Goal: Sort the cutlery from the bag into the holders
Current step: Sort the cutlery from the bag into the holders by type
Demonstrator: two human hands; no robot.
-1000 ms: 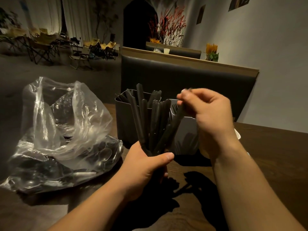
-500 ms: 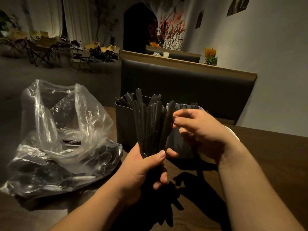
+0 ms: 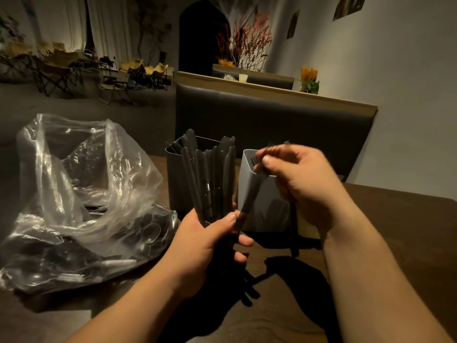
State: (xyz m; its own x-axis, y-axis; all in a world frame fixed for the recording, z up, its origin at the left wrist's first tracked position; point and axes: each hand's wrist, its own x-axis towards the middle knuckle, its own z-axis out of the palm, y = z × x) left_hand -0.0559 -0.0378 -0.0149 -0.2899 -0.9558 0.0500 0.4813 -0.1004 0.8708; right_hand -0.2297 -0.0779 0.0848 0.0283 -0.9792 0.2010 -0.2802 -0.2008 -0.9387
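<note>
A dim dining room: a dark padded bench back (image 3: 272,120) stands behind a dark wooden desk (image 3: 395,231), and a pot of orange flowers (image 3: 309,79) sits on the ledge above the bench.

On the left of the desk lies a crumpled clear plastic bag (image 3: 81,194), its mouth gaping upward. Black plastic spoons (image 3: 148,233) and other dark pieces lie heaped in its lower folds.

Near the middle stands a dark grey square holder (image 3: 174,184) with a few black handles poking above its rim. Just beside it on the right stands a pale grey square holder (image 3: 264,206). Black fork tines (image 3: 254,160) show at its near top edge, though the blur leaves it unclear whether they stand inside it.

The left hand (image 3: 205,246) is in front of the two holders, its fingers and thumb wrapped tightly round a bundle of black plastic cutlery (image 3: 210,177). The bundle stands upright with the handles fanning upward, hiding part of the dark holder.

The right hand (image 3: 304,184) is at the rim of the pale holder and is blurred. Its fingers are curled, and thumb and forefinger pinch the upper end of a single black plastic piece (image 3: 248,196). That piece slants down to the left thumb, across the pale holder's front. Whether it is a fork, knife or spoon cannot be told.
</note>
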